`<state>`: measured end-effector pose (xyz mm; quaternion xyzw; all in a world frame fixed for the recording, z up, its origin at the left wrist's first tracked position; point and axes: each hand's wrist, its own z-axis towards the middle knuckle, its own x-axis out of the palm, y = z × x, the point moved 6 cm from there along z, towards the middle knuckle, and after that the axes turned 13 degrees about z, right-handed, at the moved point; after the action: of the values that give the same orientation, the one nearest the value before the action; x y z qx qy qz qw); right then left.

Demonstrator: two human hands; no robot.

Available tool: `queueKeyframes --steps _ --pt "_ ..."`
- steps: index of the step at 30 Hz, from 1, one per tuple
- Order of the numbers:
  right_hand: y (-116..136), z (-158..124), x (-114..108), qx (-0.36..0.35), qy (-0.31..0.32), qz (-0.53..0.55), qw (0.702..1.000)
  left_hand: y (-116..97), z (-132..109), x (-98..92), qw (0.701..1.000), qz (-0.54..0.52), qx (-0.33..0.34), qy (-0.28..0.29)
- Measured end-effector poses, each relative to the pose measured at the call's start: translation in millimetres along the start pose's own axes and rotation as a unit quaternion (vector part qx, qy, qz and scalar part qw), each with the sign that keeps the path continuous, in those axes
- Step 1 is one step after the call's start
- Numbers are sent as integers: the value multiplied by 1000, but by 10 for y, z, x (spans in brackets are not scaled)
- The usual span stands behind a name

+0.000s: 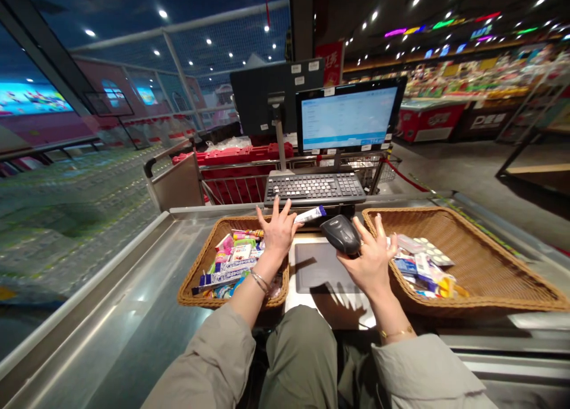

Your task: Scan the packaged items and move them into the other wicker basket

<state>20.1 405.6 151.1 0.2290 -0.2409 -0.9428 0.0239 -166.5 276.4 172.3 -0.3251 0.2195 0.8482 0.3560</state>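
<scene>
My left hand (278,231) is over the right part of the left wicker basket (189,278), its thumb side against a small white and blue packet (310,214), other fingers spread. Packets in blue, white and pink fill that basket. My right hand (371,257) holds a black handheld scanner (341,234) between thumb and fingers, above a flat grey plate (320,266). Just right of it, the right wicker basket (503,266) has several small boxes and packets (421,263) at its left end.
Behind the hands stand a black keyboard (316,186) and a lit monitor (350,118). A metal cart (231,186) with red contents is beyond the counter. The steel counter (146,278) extends left, with a raised edge (84,290).
</scene>
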Motion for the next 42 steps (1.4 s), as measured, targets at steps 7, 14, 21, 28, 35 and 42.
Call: queueKeyframes --steps 7,14,21,28,35,42 --pt "-177 15 -224 23 -33 -23 999 -209 95 -29 1000 -7 21 0" --pt "-354 -11 -474 51 -74 -34 995 -474 162 -8 999 -19 48 -11" --pt "-520 -58 -729 89 -93 -42 991 -741 247 -25 996 -32 80 -12" --pt "-705 -102 -932 114 -119 -66 984 -1016 320 -16 994 -51 101 -11" --pt "-813 -117 -1172 145 -155 -64 975 -1265 355 11 988 -57 138 -30" --pt "-905 -157 -1418 177 -192 -67 963 -1516 399 -13 981 -65 178 -31"
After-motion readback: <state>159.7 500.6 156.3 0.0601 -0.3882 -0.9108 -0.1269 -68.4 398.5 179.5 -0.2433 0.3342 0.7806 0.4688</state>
